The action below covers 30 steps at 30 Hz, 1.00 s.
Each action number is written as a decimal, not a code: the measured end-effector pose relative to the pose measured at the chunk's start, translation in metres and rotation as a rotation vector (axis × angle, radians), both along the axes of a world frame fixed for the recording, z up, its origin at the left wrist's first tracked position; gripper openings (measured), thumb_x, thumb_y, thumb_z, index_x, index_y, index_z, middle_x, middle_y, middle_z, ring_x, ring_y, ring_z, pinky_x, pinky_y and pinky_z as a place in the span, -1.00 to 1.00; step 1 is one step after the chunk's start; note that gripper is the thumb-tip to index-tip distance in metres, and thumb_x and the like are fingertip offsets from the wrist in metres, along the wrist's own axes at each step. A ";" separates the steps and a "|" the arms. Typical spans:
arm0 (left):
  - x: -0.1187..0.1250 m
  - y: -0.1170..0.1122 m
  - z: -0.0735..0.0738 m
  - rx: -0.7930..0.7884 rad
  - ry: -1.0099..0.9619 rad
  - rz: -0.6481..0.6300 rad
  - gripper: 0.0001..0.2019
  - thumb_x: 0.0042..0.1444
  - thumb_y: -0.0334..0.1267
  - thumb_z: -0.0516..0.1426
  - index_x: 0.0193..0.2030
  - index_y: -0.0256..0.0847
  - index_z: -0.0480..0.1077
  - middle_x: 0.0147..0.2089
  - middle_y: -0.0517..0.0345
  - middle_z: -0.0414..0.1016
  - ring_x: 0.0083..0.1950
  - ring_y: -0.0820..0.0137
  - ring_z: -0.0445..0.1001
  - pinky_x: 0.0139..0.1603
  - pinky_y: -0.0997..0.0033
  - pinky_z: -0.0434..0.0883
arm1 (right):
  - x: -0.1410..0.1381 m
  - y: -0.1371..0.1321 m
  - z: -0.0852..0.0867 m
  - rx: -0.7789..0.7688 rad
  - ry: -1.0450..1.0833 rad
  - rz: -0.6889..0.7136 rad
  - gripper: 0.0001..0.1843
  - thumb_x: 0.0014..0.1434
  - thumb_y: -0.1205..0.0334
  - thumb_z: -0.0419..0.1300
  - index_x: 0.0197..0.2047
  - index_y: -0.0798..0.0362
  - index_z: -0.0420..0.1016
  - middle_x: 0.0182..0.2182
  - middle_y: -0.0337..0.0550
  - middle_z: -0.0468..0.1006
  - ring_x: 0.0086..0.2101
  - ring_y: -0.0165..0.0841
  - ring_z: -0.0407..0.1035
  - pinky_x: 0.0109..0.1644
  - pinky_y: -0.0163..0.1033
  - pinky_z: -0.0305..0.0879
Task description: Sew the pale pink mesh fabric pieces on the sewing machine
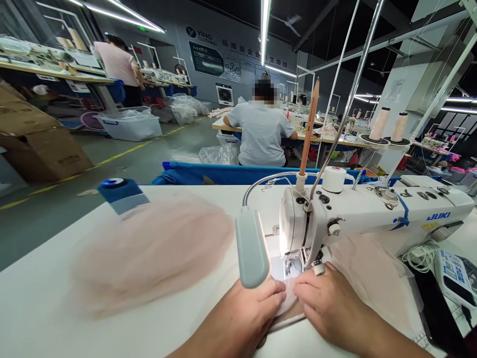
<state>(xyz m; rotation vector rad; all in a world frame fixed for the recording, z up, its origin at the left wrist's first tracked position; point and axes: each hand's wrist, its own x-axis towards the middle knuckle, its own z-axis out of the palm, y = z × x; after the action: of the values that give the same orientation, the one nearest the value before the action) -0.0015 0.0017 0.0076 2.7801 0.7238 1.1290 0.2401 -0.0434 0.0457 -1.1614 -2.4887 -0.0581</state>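
Inside white worktop's (40, 308) far edge, your left hand (255, 301) and right hand (330, 301) grip sheer pale-pink fabric (290, 301); guide flat.

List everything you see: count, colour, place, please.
Table: one, white, foreground
Sewing machine: one, white, right of centre
Lamp: one, grey-green, left of machine
Pencil: one, brown, upright on machine
Near thread cones: two, pink, upper right
Sheer fabric: count unclear, pale pink, left and under machine arm
Spool: one, blue, table's far left corner
Device: one, white, right edge
Cable: one coil, white, beside device
Flat object: one, black, right edge
Cardboard: count unclear, brown, far left
Tubs: at least two, whitish, floor
People: at least two, grey and pink tops, background
Left hand: one, bare, on fabric
Right hand: one, bare, on fabric
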 end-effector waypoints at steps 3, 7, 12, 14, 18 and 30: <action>-0.002 0.003 0.001 0.014 0.043 -0.005 -0.72 0.47 -0.35 0.06 -0.19 -0.09 0.58 -0.15 0.03 0.70 -0.19 0.22 0.61 -0.16 0.25 0.55 | -0.001 0.003 -0.004 0.023 0.011 -0.019 -0.77 0.20 0.54 0.22 -0.22 -0.02 0.49 -0.15 -0.17 0.71 -0.26 -0.20 0.39 -0.18 -0.12 0.20; -0.002 0.007 -0.005 -0.066 -0.008 0.037 -0.65 0.49 -0.38 -0.01 -0.12 -0.05 0.62 -0.10 0.06 0.72 -0.10 0.21 0.65 -0.09 0.27 0.58 | -0.001 0.007 -0.008 0.054 0.030 -0.034 -0.74 0.16 0.57 0.22 -0.23 -0.02 0.49 -0.12 -0.18 0.72 -0.26 -0.19 0.38 -0.18 -0.12 0.21; -0.002 0.012 -0.012 -0.177 -0.042 0.091 -0.62 0.56 -0.20 -0.03 -0.05 0.00 0.65 -0.12 0.10 0.73 -0.08 0.20 0.65 -0.02 0.25 0.63 | 0.000 0.011 -0.008 0.078 0.077 -0.063 -0.74 0.19 0.57 0.25 -0.18 0.00 0.52 -0.13 -0.20 0.72 -0.23 -0.19 0.39 -0.18 -0.14 0.27; -0.002 0.013 -0.012 -0.204 -0.044 0.107 -0.61 0.56 -0.18 -0.03 -0.06 0.00 0.65 -0.09 0.10 0.74 -0.07 0.18 0.64 -0.03 0.24 0.63 | -0.001 0.011 -0.009 0.080 0.086 -0.078 -0.73 0.22 0.55 0.26 -0.12 0.01 0.55 -0.10 -0.16 0.73 -0.21 -0.17 0.42 -0.18 -0.14 0.31; -0.004 0.014 -0.006 -0.108 -0.005 0.107 -0.57 0.56 -0.22 -0.08 -0.07 -0.03 0.65 -0.03 0.06 0.75 -0.03 0.15 0.64 0.00 0.19 0.59 | -0.003 0.010 -0.010 0.091 0.118 -0.080 -0.68 0.25 0.54 0.22 -0.02 0.01 0.61 -0.05 -0.10 0.74 -0.17 -0.15 0.46 -0.15 -0.13 0.38; -0.012 0.018 0.035 -0.045 0.009 0.126 -0.58 0.56 -0.21 -0.11 -0.24 -0.10 0.51 -0.29 0.09 0.58 -0.27 0.21 0.49 -0.18 0.26 0.39 | -0.001 0.005 0.003 0.111 0.172 0.024 -0.64 0.32 0.46 0.18 0.11 0.00 0.60 -0.03 0.00 0.69 -0.08 -0.13 0.52 -0.03 -0.10 0.46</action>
<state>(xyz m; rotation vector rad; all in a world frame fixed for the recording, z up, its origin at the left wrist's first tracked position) -0.0139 0.0197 0.0422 2.7380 0.9251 1.1050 0.2390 -0.0380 0.0482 -1.0449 -2.3176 -0.0849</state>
